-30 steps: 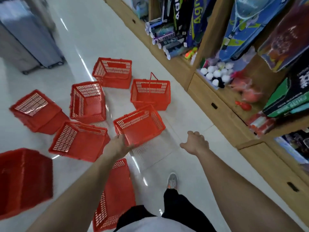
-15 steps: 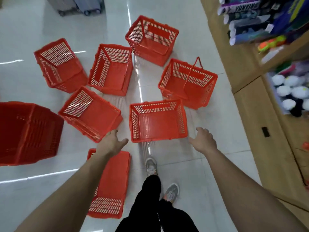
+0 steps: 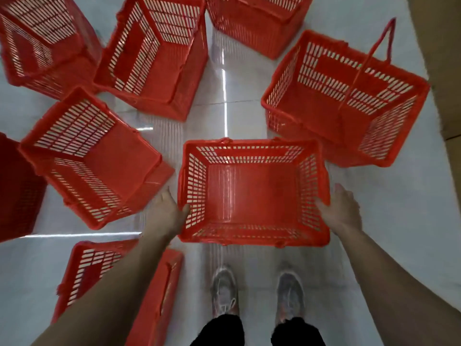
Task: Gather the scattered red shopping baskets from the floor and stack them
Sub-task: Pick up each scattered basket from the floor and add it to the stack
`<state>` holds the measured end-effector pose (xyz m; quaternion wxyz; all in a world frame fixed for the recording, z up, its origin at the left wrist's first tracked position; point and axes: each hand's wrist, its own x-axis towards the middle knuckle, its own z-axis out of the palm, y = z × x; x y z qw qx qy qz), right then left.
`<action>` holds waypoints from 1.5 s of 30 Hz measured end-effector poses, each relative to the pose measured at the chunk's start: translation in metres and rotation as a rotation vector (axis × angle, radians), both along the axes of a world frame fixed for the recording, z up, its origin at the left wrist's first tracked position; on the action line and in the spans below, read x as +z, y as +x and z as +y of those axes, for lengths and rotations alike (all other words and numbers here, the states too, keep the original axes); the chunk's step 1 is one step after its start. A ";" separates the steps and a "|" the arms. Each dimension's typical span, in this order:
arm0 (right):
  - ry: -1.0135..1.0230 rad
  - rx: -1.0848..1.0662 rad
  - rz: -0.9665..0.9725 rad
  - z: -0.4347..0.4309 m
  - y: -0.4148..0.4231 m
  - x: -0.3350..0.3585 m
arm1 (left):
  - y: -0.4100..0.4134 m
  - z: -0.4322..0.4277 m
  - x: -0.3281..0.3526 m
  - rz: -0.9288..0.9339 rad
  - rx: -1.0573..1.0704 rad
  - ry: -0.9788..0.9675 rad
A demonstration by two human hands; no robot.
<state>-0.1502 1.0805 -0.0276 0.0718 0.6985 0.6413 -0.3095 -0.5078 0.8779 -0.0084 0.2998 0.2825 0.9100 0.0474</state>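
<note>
We stand on a pale, glossy tiled floor (image 3: pixel 399 208). A bright streak of reflected light (image 3: pixel 224 91) runs straight away from us up the middle, and a second streak (image 3: pixel 74 235) lies crosswise low on the left. A thin tile joint (image 3: pixel 249 102) crosses the long streak. Near the bottom edge we see two grey lace-up shoes, the left shoe (image 3: pixel 223 290) and the right shoe (image 3: pixel 290 295), side by side but apart, toes pointing forward. Black trouser legs (image 3: pixel 219 330) cover their heels. Along the right edge a light brown wooden panel (image 3: pixel 446 58) meets the floor.
</note>
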 end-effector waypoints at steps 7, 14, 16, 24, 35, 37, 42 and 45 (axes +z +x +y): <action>0.203 -0.052 0.264 -0.005 0.011 -0.081 | 0.006 0.013 -0.088 0.031 0.127 0.262; 0.294 -0.088 0.363 -0.010 0.024 -0.008 | 0.026 -0.016 -0.024 0.028 0.200 0.454; 0.308 -0.064 0.367 -0.013 0.028 0.038 | 0.037 -0.032 0.022 0.024 0.242 0.480; 0.288 0.105 0.365 -0.013 -0.019 0.223 | 0.047 -0.118 0.214 0.119 0.408 0.476; 0.237 0.748 0.473 -0.146 -0.206 0.273 | 0.073 -0.360 0.263 0.268 0.969 0.363; 0.182 0.799 0.504 -0.180 -0.235 0.267 | 0.076 -0.400 0.255 0.281 1.048 0.366; 0.121 0.913 0.525 -0.251 -0.294 0.251 | 0.085 -0.474 0.240 0.261 1.202 0.406; 0.102 0.980 0.546 -0.286 -0.324 0.235 | 0.084 -0.508 0.227 0.248 1.252 0.433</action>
